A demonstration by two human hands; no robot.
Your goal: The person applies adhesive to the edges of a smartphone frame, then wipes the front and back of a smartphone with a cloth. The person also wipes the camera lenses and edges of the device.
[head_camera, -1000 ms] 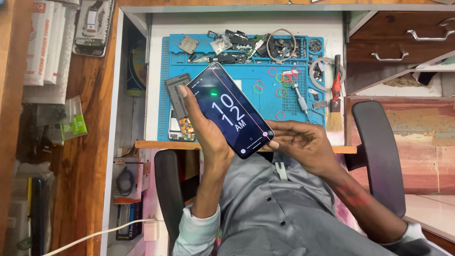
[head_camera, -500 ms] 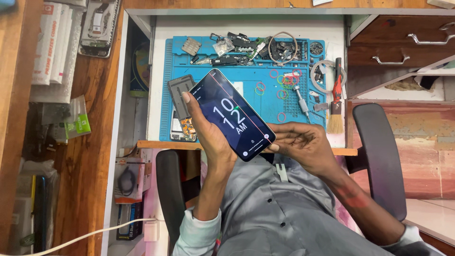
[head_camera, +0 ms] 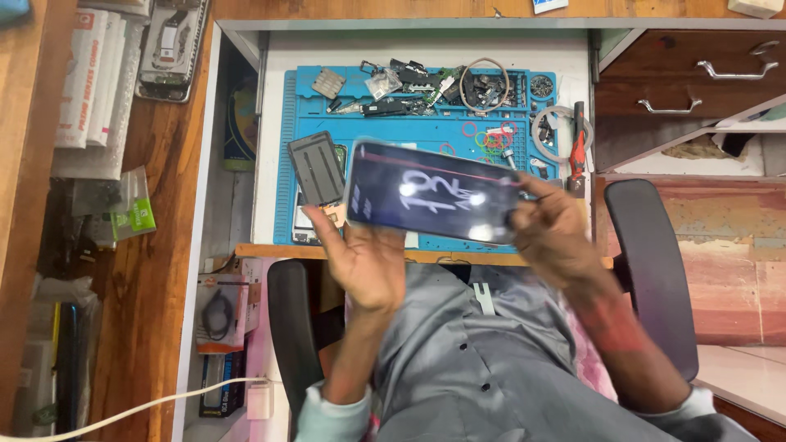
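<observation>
A small phone-repair workshop. A blue repair mat (head_camera: 426, 131) on the white bench (head_camera: 426, 49) carries loose parts, rubber bands and a red-handled tool (head_camera: 579, 147); a wooden counter (head_camera: 155, 245) at left holds packaged accessories, and wooden drawers (head_camera: 696, 82) stand at far right.

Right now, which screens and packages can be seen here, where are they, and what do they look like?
Phone: held between both hands above the blue mat, long dark lit screen, blurred.
Clear packet: left wooden counter, green label.
Boxed accessory: shelf beside the chair, orange-and-white card, dark coil inside.
White wrapped rolls: far left, red print.
</observation>
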